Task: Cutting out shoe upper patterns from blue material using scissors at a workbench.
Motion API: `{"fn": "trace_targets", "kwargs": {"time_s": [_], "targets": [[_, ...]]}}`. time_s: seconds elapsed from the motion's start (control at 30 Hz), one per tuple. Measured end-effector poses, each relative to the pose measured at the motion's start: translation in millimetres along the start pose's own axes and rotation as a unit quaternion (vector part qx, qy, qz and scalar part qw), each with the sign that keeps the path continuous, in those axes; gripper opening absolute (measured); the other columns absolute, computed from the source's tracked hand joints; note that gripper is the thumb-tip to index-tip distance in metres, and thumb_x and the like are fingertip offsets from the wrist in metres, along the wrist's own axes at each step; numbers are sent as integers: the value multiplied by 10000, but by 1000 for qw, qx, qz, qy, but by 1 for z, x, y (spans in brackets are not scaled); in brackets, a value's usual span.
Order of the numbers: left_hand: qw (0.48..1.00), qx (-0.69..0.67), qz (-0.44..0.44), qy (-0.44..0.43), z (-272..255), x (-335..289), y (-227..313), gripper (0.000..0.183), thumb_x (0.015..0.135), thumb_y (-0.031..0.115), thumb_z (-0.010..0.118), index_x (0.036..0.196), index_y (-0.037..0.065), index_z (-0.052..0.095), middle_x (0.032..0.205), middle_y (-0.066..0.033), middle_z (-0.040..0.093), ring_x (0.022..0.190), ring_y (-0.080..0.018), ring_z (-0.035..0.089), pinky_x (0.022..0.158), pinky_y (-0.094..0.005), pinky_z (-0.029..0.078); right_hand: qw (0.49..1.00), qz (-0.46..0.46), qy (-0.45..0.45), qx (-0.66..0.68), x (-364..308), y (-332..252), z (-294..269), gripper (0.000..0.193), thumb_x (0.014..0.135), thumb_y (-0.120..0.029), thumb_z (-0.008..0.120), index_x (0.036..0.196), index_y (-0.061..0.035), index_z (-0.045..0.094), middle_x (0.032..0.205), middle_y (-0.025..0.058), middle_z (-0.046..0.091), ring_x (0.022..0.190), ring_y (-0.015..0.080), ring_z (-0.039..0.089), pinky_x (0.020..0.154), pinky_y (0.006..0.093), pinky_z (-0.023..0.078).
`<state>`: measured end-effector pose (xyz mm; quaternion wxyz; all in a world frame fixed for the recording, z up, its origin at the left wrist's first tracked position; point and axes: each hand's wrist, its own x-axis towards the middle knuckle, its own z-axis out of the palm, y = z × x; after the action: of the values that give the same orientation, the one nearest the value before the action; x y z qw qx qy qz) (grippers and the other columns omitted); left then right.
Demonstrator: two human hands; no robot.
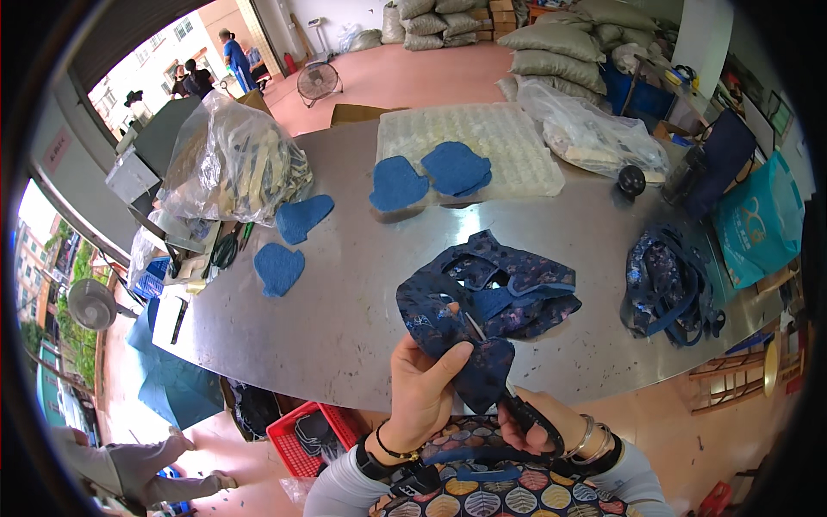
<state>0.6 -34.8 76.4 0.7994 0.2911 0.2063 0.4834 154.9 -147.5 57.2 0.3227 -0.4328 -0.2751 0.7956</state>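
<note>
My left hand [422, 383] pinches the near edge of a dark blue floral fabric piece [431, 297], thumb on top. The fabric is sewn into a looped, strappy shape and lies bunched at the front middle of the metal table [345, 345]. Through its opening, a plain blue layer shows. My right hand [547, 426] is closed around the black handles of a pair of scissors [532, 415]. Their blades reach in among the folds next to my left thumb; a narrow flap partly covers them, so I cannot tell if they touch cloth.
Several blue felt-like cutouts [278, 269] lie on the table and on a pale textured sheet [517, 164]. A floral fabric bundle [663, 284] and teal bag [758, 224] are at right. Clear plastic bags [233, 159] stand farther back. A red basket [293, 439] sits below the edge.
</note>
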Motion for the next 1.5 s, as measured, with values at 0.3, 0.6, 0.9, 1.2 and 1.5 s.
{"fn": "trace_targets", "kwargs": {"time_s": [0.3,0.6,0.9,1.2,1.5], "targets": [[999,-40,-36,-4,1,0,14,248,836,-10,512,1081,-41,531,964,-151,601,802,-209,620,744,-335,525,994,-97,-30,31,14,18,0,452,928,-450,267,931,-57,488,735,0,509,590,51,427,548,148,357],[1000,19,4,-14,-8,-2,13,392,776,-100,564,1155,-31,493,1198,-115,504,935,-164,568,817,-309,494,996,-38,-82,20,15,12,-2,407,883,-440,394,980,-47,435,772,3,510,568,76,437,505,190,367],[999,36,-13,-34,-8,-1,15,425,772,-89,580,1179,-24,475,1160,-107,525,937,-153,563,838,-303,477,999,-2,2,-55,18,18,-3,511,748,-413,629,974,-15,402,701,38,539,592,141,530,550,234,422],[999,19,-14,-30,-8,0,10,451,770,-84,587,1197,-8,462,1147,-100,526,947,-156,558,850,-306,470,967,-119,17,-223,5,-8,13,411,756,-300,651,933,-6,425,648,41,538,496,116,507,457,223,402],[1000,5,-9,-15,-4,-1,14,389,824,-40,527,1205,-16,453,1098,-90,531,945,-178,550,855,-326,450,977,-209,-39,27,16,22,2,606,766,-506,598,1013,11,402,630,54,476,430,85,430,372,171,330]]}}
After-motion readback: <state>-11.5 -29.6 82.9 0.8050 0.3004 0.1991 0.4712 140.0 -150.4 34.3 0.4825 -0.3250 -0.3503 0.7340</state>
